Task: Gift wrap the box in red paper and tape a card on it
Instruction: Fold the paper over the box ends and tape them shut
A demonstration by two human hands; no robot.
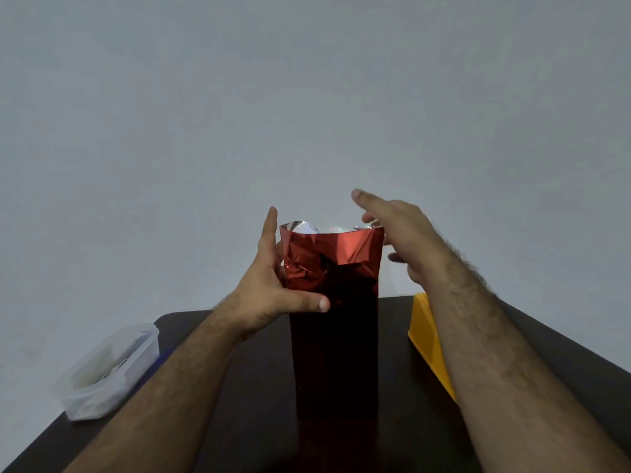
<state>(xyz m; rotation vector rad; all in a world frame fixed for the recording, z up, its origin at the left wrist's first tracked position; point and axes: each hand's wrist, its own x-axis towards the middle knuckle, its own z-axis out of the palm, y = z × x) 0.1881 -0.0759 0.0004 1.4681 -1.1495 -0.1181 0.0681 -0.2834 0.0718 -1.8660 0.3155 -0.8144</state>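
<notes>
A tall box wrapped in shiny red paper [336, 302] stands upright on the dark table [259, 387] in the middle of the view. Its top end is open, and the crumpled paper rim shows a silver inside. My left hand [273, 288] holds the box's left side, thumb across the front face and fingers behind. My right hand [399, 233] hovers at the top right corner with straight, spread fingers, apparently just touching the paper rim. No card or tape is visible.
A clear plastic container [109, 370] with something pale inside sits at the table's left edge. A yellow object [430, 343] lies on the table to the right of the box, partly hidden by my right forearm. A plain grey wall fills the background.
</notes>
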